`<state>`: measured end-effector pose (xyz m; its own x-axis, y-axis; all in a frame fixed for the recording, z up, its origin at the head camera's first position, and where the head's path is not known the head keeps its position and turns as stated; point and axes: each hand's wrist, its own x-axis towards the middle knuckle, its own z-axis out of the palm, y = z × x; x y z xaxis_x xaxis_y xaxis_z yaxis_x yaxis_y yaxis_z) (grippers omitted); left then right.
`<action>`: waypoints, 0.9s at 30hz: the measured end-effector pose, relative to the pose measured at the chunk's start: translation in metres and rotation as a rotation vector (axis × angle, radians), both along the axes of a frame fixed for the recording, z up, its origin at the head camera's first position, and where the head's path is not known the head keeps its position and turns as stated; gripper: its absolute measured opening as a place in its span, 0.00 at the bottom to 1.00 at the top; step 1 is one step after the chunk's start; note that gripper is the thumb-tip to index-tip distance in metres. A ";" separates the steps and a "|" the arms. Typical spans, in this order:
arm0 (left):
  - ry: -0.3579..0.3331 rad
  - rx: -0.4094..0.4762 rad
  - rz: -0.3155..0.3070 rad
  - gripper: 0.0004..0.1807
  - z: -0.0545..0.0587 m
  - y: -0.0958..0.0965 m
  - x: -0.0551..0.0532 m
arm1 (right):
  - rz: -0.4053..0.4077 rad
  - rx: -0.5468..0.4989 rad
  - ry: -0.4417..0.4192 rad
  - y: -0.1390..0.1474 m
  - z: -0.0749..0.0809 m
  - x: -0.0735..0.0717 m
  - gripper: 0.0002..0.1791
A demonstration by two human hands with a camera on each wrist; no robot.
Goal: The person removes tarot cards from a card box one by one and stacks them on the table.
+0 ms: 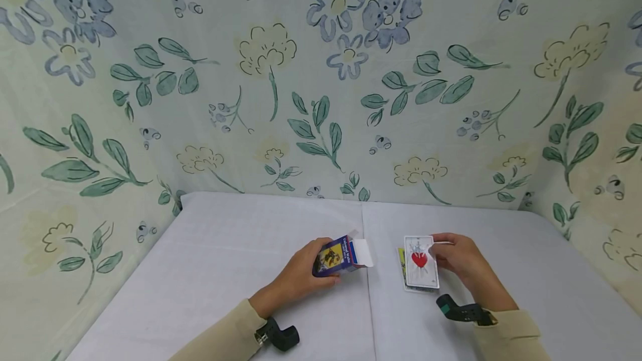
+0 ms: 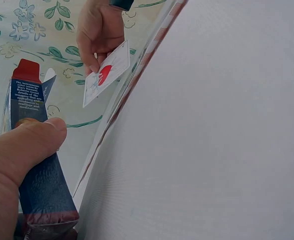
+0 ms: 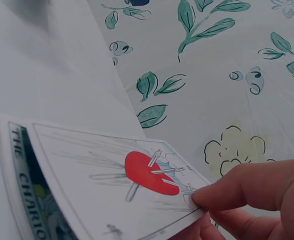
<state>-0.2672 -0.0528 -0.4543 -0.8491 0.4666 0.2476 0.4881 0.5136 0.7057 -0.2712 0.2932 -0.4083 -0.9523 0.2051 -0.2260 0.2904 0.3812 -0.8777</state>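
My left hand grips a dark blue tarot card box with a yellow picture on its front. The box's white end flap stands open toward the right. In the left wrist view the thumb lies across the narrow side of the box, over printed text. My right hand pinches the edge of a tarot card showing a red heart pierced by swords. Under it, partly hidden, is another card lettered "THE CHARIO"; its yellow edge peeks out on the left in the head view.
A white cloth covers the table, with a crease running front to back between the hands. Behind it hangs a floral curtain. Dark wrist devices sit at both beige sleeves.
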 end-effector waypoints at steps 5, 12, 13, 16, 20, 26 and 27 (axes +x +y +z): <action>0.000 0.000 0.000 0.44 -0.001 0.000 0.000 | 0.012 -0.012 -0.007 0.001 -0.006 -0.001 0.26; 0.004 0.001 -0.002 0.44 -0.001 0.000 0.000 | 0.015 -0.001 -0.026 0.001 -0.010 -0.003 0.26; 0.004 0.002 -0.001 0.44 -0.001 0.000 0.000 | 0.016 0.002 -0.026 0.001 -0.011 -0.003 0.26; 0.001 0.004 -0.001 0.44 -0.001 0.000 -0.001 | 0.020 0.004 -0.030 0.002 -0.012 -0.002 0.26; 0.005 0.002 -0.002 0.44 -0.002 0.000 -0.001 | 0.031 -0.006 -0.034 0.002 -0.012 -0.001 0.27; 0.008 -0.003 0.001 0.44 -0.002 0.000 -0.002 | 0.042 -0.004 -0.034 0.005 -0.013 -0.001 0.27; 0.008 -0.004 0.001 0.44 -0.002 0.000 -0.002 | 0.041 -0.004 -0.035 0.005 -0.014 -0.001 0.27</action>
